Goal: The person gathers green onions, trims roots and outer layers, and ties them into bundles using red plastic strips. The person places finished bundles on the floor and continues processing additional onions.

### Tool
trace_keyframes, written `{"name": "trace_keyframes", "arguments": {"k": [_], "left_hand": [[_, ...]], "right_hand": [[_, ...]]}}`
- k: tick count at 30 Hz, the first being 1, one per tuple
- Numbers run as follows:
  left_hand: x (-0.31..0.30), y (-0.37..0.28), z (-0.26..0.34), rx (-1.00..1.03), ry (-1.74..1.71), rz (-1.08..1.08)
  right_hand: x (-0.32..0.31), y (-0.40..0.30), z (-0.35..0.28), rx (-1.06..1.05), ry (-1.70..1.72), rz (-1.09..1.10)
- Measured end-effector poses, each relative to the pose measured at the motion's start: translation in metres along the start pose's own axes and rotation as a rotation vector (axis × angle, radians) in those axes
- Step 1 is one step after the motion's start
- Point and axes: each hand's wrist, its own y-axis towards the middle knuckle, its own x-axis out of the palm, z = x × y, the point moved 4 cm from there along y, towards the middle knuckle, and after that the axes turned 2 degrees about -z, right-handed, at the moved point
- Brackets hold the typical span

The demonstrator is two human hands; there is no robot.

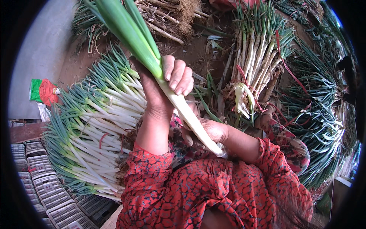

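My left hand (156, 96) is closed around a thick Welsh onion (180, 103), just below where its green leaves branch from the pale stem. The onion slants across my front, leaves at upper left and white root end close to my chest. Lower down, my right hand (213, 130) lies behind the white stem, with fingers visible on its left side. The stem hides part of that hand, so whether it grips anything is unclear. On my left, a broad pile of white-stemmed Welsh onions (105, 114) fans out, leaves pointing away from me.
A bundle of unpeeled onions (254, 54) with red ties (294, 75) stands ahead to the right. More leafy onions (317, 128) are heaped at right. Soil-covered stalks with roots (168, 20) lie at the far side. Plastic crates (48, 186) stack at lower left, near red and green bags (47, 91).
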Motion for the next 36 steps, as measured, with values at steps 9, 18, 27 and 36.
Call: {"name": "trace_keyframes", "arguments": {"k": [9, 18, 27, 36], "left_hand": [[-0.019, -0.008, -0.053, -0.159, 0.669, 0.546], [-0.051, 0.004, 0.010, 0.172, 0.538, 0.917], [-0.125, -0.060, 0.128, 0.514, 0.799, 1.385], [-0.103, -0.046, 0.120, 0.675, 1.023, 1.311]], "right_hand": [[-0.027, -0.015, -0.057, -0.345, -0.155, 0.787], [-0.011, -0.014, -0.021, -0.237, -0.518, 0.136], [-0.065, -0.191, 0.054, -0.131, 0.008, 0.262], [-0.018, -0.156, 0.005, 0.111, -1.889, 0.870]]}}
